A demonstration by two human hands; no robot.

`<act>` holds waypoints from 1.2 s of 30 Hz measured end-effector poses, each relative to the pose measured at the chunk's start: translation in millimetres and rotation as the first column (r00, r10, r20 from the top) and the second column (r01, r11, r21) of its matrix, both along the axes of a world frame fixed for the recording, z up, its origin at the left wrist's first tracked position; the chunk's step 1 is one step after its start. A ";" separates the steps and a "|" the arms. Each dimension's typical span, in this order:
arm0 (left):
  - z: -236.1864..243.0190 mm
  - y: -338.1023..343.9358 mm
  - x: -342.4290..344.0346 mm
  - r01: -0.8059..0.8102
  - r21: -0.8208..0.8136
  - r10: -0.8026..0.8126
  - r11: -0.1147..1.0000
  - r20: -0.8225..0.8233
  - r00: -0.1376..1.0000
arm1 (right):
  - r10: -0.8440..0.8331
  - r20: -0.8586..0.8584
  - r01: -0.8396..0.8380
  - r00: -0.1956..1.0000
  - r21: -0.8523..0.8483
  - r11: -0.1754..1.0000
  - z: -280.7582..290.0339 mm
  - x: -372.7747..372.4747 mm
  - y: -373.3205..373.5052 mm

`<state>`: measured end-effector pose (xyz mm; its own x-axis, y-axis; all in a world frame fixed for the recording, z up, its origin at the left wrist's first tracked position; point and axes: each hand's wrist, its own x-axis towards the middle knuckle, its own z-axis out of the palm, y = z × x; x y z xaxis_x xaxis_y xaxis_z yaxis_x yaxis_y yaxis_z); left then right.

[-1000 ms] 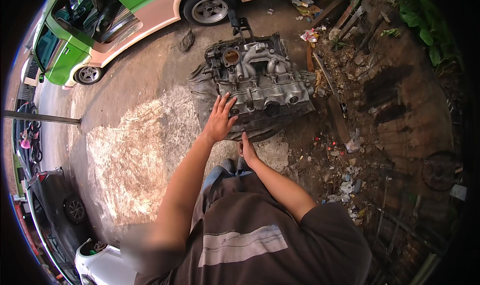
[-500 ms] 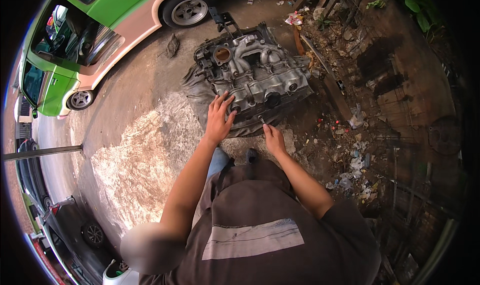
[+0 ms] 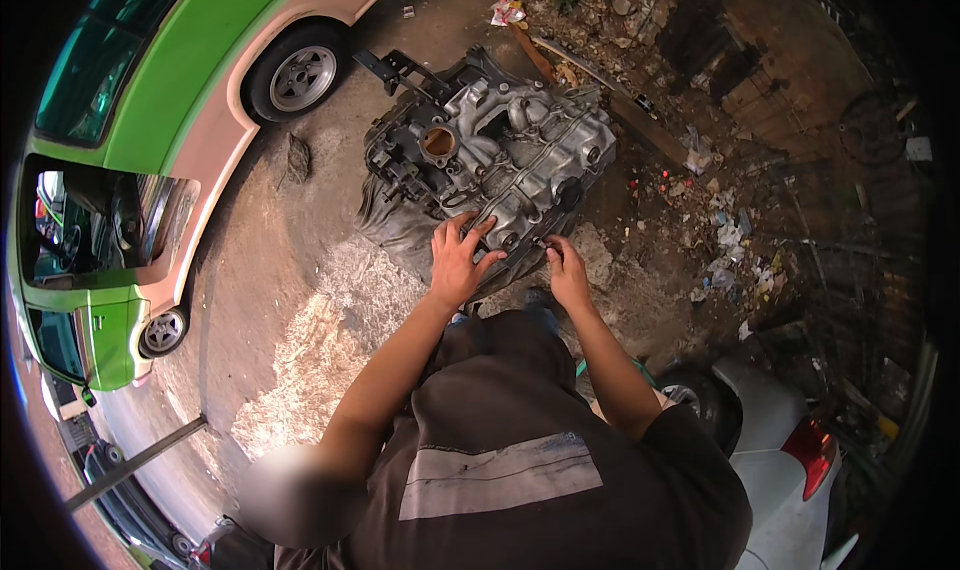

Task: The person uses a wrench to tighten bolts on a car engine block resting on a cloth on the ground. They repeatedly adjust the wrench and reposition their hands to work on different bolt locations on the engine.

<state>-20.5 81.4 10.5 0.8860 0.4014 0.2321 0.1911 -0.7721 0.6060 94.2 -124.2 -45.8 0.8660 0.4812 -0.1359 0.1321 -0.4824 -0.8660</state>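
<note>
A grey metal engine [image 3: 525,145] with a manifold and a round opening [image 3: 438,142] lies on a crumpled dark sheet [image 3: 385,220] on the ground. My left hand [image 3: 462,262] rests its spread fingertips on the engine's near edge, holding nothing. Just to the right, my right hand [image 3: 566,275] pinches a small metal tool [image 3: 543,245] against that same edge. Its far end is too small to make out clearly.
A green and pink van [image 3: 200,70] stands on the left, a black car [image 3: 110,490] at lower left. A pole [image 3: 150,460] crosses there. Scattered rubbish [image 3: 730,240], planks [image 3: 650,120] and dark debris lie right. A white scooter [image 3: 770,470] is behind me at lower right.
The view has swung, bringing more van and the scooter into sight. My right hand has come up to the engine's edge with the small tool. My left hand stays on the engine.
</note>
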 end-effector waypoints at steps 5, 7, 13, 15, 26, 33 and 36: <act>-11.6 6.7 -0.5 0.094 -0.015 -0.094 0.995 0.013 0.996 | -0.167 0.111 0.159 0.980 0.079 0.984 27.3 -44.2 8.3; -14.9 9.2 1.3 0.143 -0.013 -0.143 0.990 0.031 0.989 | -0.156 0.098 0.144 0.983 0.122 0.982 39.3 -56.6 14.9; -16.0 16.8 6.8 0.213 0.003 -0.212 0.977 0.040 0.976 | -0.219 0.063 0.207 0.974 0.156 0.966 45.8 -76.0 41.7; -13.4 16.8 7.0 0.214 0.006 -0.214 0.977 0.037 0.976 | -0.221 0.100 0.199 0.970 0.190 0.961 40.6 -76.5 43.9; 13.2 29.4 33.8 0.369 -0.116 -0.344 0.922 0.190 0.919 | -0.171 0.160 0.140 0.972 0.188 0.972 31.6 -77.3 41.2; 9.8 35.0 48.1 0.438 -0.178 -0.417 0.881 0.143 0.898 | -0.140 0.282 0.108 0.949 0.127 0.986 21.4 -81.6 44.8; 8.2 34.0 46.8 0.425 -0.154 -0.405 0.892 0.143 0.903 | -0.161 0.268 0.137 0.950 0.109 0.985 21.2 -88.0 49.5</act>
